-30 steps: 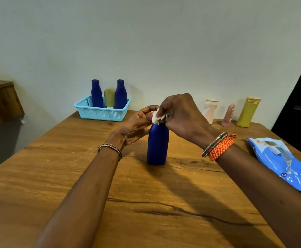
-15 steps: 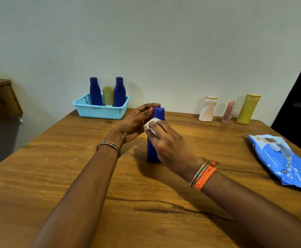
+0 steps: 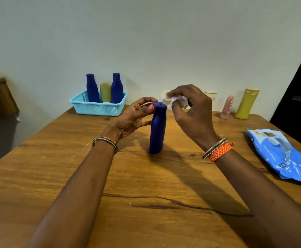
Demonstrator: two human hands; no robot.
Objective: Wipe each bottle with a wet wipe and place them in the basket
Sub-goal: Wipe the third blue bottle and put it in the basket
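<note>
Right hand (image 3: pixel 190 111) lifted off bottle (image 3: pixel 157 127)

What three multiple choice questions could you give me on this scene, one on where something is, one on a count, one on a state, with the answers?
1. Where does the wipes pack lie?
A. in the basket
B. on the table, at the right
C. on the left shelf

2. How many bottles stand in the basket?
A. one
B. three
C. five

3. What is the right hand doing?
A. holding a crumpled wipe just off the bottle
B. resting flat on the table
C. lifting the basket

Answers:
1 B, the blue pack lies on the table beyond the right wrist.
2 B, two blue bottles and one olive one stand in it.
3 A, the white wipe is bunched in its fingers beside the cap of the blue bottle, which the left hand steadies.
</note>
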